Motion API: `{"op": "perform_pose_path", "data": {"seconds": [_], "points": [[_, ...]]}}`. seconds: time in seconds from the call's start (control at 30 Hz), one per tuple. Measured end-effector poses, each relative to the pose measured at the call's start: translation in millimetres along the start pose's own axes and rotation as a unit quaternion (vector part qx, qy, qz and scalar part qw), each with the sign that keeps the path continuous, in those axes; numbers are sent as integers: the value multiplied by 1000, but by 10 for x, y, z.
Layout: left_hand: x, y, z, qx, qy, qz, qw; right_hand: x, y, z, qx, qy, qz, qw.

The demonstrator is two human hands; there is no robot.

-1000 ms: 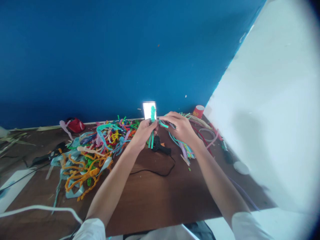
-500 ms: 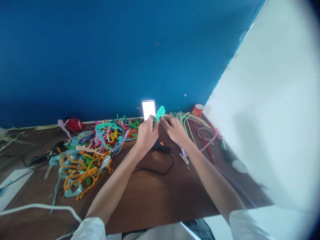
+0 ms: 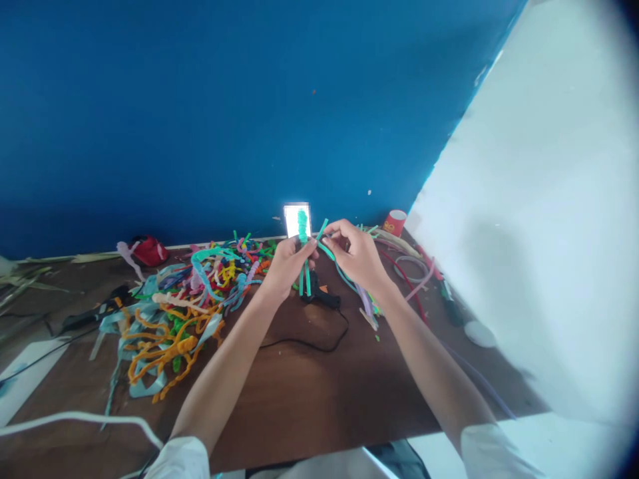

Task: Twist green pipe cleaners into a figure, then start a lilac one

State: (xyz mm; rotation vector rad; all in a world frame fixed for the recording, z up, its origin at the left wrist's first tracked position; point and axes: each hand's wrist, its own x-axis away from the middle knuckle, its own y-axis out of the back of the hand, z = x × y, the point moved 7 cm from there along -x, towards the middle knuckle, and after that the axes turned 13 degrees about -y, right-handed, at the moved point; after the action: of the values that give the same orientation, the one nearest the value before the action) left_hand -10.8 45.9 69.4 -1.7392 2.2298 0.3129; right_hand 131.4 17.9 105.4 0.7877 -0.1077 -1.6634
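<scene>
My left hand (image 3: pixel 288 266) is closed on a green pipe cleaner (image 3: pixel 302 227), wound into a thick coil at its upper end. Two straight green ends hang below the fingers. My right hand (image 3: pixel 353 253) is closed in a pinch beside it, thumb and forefinger at another green pipe cleaner strand (image 3: pixel 327 251) that runs from near the left fingertips down under the right palm. Whether that strand joins the coil cannot be made out. Just below the hands lies a black glue gun (image 3: pixel 323 297), partly covered by the hanging ends.
A phone with a bright screen (image 3: pixel 291 214) leans at the wall. Left lies a heap of coloured pipe cleaners (image 3: pixel 184 332); another bundle (image 3: pixel 367 303) lies right. A red paper cup (image 3: pixel 394 223) stands in the back right corner. A black cord (image 3: pixel 319 348) crosses the table (image 3: pixel 299 406).
The green coil has swung left and more upright, in front of the phone. My hands have moved slightly apart, and the hanging ends and a loose strand between the hands now show.
</scene>
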Motion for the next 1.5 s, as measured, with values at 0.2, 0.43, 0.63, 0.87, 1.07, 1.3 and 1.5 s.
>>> {"op": "perform_pose_path", "data": {"seconds": [0.2,0.43,0.63,0.87,1.07,1.3,1.5], "points": [[-7,39,88,61,46,-4,997,75,-52,114,161,108,17,981],[-9,-50,80,67,9,41,997,84,-68,110,214,125,2,969],[21,-35,-53,-102,-93,3,990,57,-104,43,161,-11,-56,985],[53,-109,36,-31,-45,-9,998,-58,-100,-243,-91,-143,43,985],[24,-113,66,68,-11,0,998,-9,-17,-42,-131,-110,94,981],[42,-112,3,97,33,1,995,58,164,184,73,113,-34,990],[37,-100,7,107,37,19,993,104,59,157,173,205,15,963]]}}
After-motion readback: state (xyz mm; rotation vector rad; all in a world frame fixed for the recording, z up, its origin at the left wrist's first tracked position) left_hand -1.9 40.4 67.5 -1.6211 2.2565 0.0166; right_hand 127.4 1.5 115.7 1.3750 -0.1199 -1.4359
